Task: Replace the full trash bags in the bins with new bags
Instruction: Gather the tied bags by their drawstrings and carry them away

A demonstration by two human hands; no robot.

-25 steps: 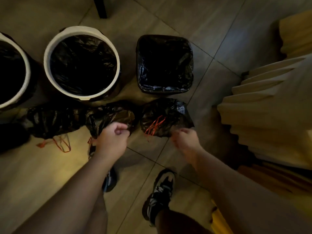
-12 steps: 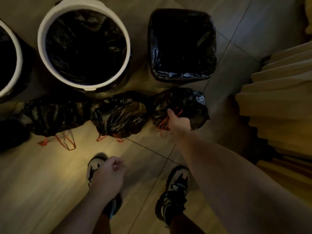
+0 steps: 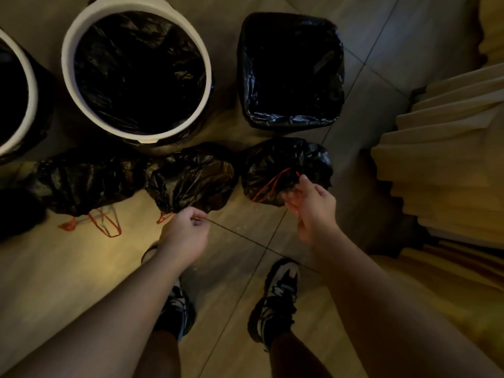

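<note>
Three full black trash bags lie in a row on the floor: the left bag (image 3: 81,181), the middle bag (image 3: 193,178) and the right bag (image 3: 286,162), each with a red drawstring. My left hand (image 3: 185,236) is curled at the near edge of the middle bag and pinches its drawstring (image 3: 163,219). My right hand (image 3: 313,205) is held loosely with relaxed fingers at the near side of the right bag, one fingertip touching its red drawstring (image 3: 272,184). Behind the bags stand a round white-rimmed bin (image 3: 68,64) and a square bin (image 3: 291,118), both lined with black bags.
A second round white-rimmed bin (image 3: 30,91) is cut off at the left edge. Pleated beige curtains (image 3: 441,148) hang close on the right. My two shoes (image 3: 278,293) stand on the tiled floor just in front of the bags. A dark object (image 3: 16,211) lies at far left.
My left hand has moved forward from over my shoe to the middle bag's drawstring. My right hand has loosened its grip on the right bag's drawstring and its fingers have spread.
</note>
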